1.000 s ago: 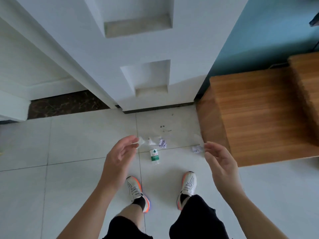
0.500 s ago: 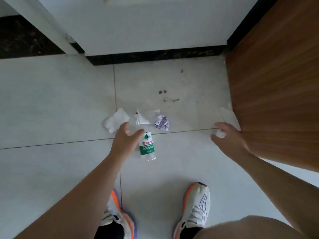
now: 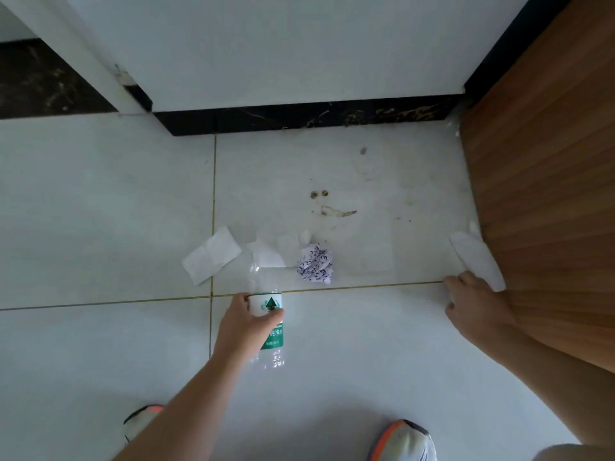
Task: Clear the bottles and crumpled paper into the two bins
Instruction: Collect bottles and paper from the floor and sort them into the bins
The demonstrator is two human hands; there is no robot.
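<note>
1. Closing now around the bottle (image 3: 269,314), the left hand (image 3: 244,331) is gripping its labelled middle on the tiled floor (image 3: 100,211).
2. Reaching further, the right hand (image 3: 476,307) is touching white paper (image 3: 477,257) beside the wooden platform (image 3: 545,194); its grip I cannot tell.
3. Lying between them, crumpled printed paper (image 3: 316,266) is waiting near the white wall (image 3: 283,51).

Pale tiled floor (image 3: 100,211), thin yellowish grout lines. Small brown stains (image 3: 332,207) on far tile. White wall (image 3: 283,44) above black marble skirting (image 3: 299,119). Wooden step (image 3: 549,194) at right. Two orange-trimmed white shoes (image 3: 404,440) at bottom edge.
</note>
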